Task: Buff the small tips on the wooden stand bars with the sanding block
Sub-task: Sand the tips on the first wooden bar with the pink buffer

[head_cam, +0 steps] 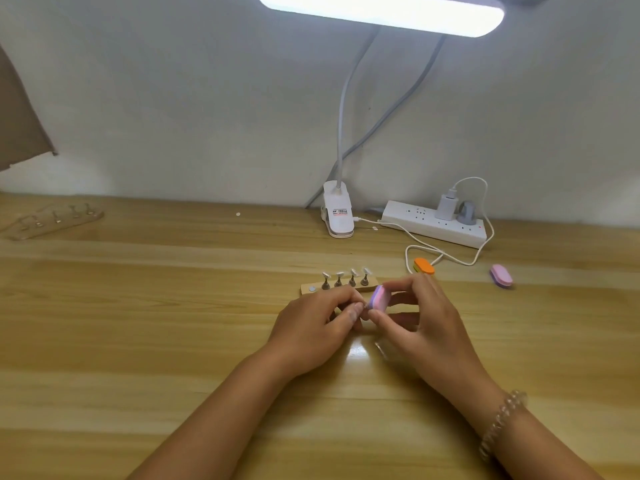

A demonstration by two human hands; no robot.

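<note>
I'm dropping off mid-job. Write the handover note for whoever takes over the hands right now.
Right hand grips the pink-and-purple sanding block, held on edge just in front of the wooden stand bar.
Left hand pinches a small piece against the block's end; it is mostly hidden, probably a tip.
Four tips stand upright on the bar; its left spot is bare.
Second stand lies far left; orange block and pink block lie to the right.
Done: cannot tell how many tips are buffed.
Left: finish this piece, reseat it, buff the rest.
</note>
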